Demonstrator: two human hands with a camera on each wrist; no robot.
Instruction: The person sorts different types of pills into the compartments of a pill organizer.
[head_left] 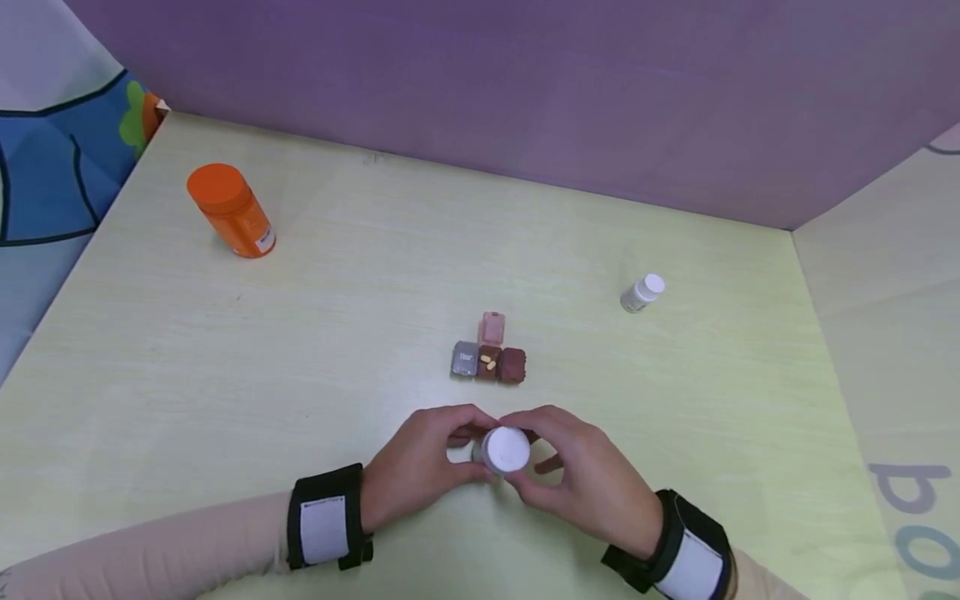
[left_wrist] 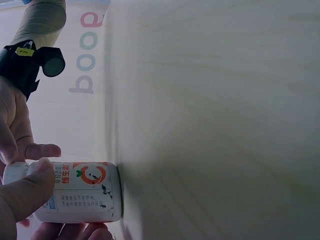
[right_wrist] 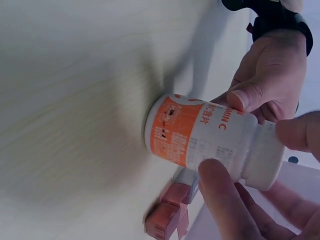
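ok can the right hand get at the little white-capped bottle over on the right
Probably yes, after letting go: the right hand is gripping the vitamin C bottle, but nothing seems to stand between that hand and the little white-capped bottle.

Left clothing: long, pale pinkish-beige cloth sleeve (head_left: 150, 550), lightly wrinkled, reaching the wrist.
Left wristwear: broad black strap (head_left: 356, 510) carrying a white rectangular patch (head_left: 323, 531).
Right clothing: pale beige cloth sleeve (head_left: 761, 579).
Right wristwear: matching broad black band (head_left: 670, 521) with a white rectangular panel (head_left: 692, 569); the left wrist view adds a small yellow label (left_wrist: 24, 51) and a black, round-ended cylindrical housing (left_wrist: 53, 64).
Hands: left hand (head_left: 420, 462) and right hand (head_left: 592, 475), both bare.
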